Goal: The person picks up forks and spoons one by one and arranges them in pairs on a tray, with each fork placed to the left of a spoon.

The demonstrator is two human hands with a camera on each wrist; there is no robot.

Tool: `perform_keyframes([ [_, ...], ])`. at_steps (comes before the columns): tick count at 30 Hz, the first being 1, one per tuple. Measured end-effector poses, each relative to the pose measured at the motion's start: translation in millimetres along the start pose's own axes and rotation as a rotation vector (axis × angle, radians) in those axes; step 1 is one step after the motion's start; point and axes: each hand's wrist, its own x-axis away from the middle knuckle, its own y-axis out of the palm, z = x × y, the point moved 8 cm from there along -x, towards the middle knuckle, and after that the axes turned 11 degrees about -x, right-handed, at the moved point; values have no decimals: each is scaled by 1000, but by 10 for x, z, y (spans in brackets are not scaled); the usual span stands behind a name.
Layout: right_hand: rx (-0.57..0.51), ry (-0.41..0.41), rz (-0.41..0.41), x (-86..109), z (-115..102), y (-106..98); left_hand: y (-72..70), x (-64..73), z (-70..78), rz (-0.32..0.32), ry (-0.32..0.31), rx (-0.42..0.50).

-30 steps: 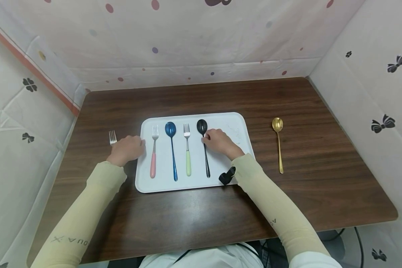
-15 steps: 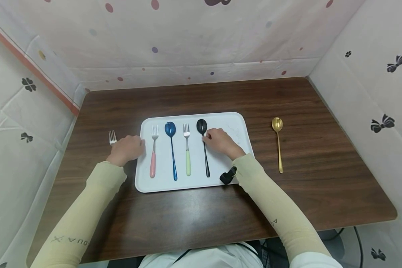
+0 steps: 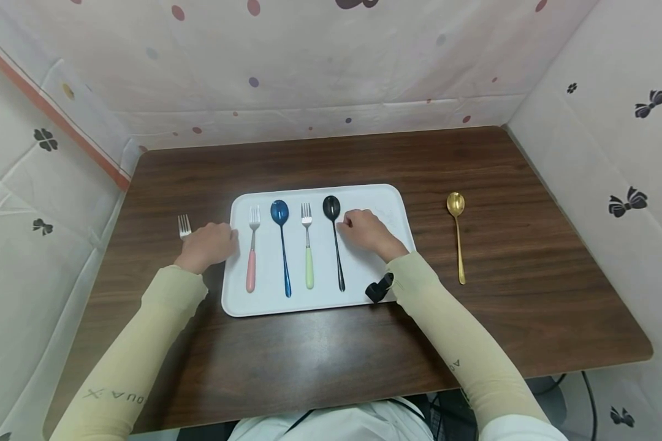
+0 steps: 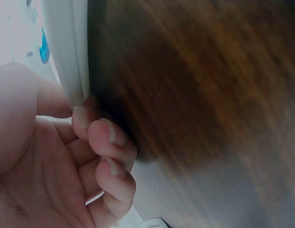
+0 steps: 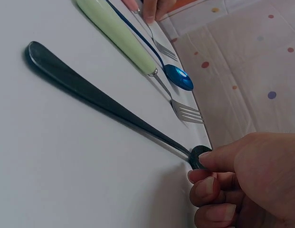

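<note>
Placement of the black spoon (image 5: 107, 105) toward the tray's (image 3: 314, 300) right edge seems nearly done, the right hand (image 3: 368, 233) curled narrow just beside it, contact unclear, left hand (image 3: 208, 244) pinching the tray's left edge, next probably calling for clean withdrawal.

Fork (image 3: 184, 226) outboard of my left hand (image 3: 208, 246): handle hidden. My right hand (image 5: 247, 185) part-covers black spoon's bowl (image 5: 195, 151), wrist view. Tabletop (image 4: 209, 95) past left fingertips (image 4: 109, 130): blurred.
</note>
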Motion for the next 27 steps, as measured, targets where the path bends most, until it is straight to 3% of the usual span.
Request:
perform_keyframes([
  [27, 31, 19, 18, 54, 138, -234, -12, 4, 7, 3, 14, -11],
])
